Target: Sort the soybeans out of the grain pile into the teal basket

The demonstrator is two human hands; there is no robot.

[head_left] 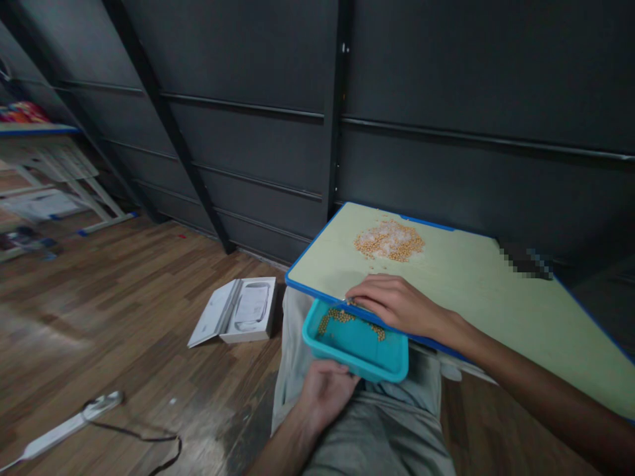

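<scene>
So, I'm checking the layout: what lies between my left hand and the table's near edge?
In the head view, the turquoise container, with small yellowish grains inside.

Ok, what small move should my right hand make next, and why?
Probably ease the few small yellow beans by your right hand over the pale green, blue-edged tabletop's rim into the turquoise rectangular plastic container: it sits just below that edge, your left hand is against its near side, and similar beans already lie inside.

I count one left hand (325, 391) and one right hand (399, 305) of my own, one tub (360, 347), two patches of beans (338, 316) in it, one heap (389, 241), two tables (476, 291), one box (251, 308), one white strip (72, 424) and one black cord (143, 437).
</scene>
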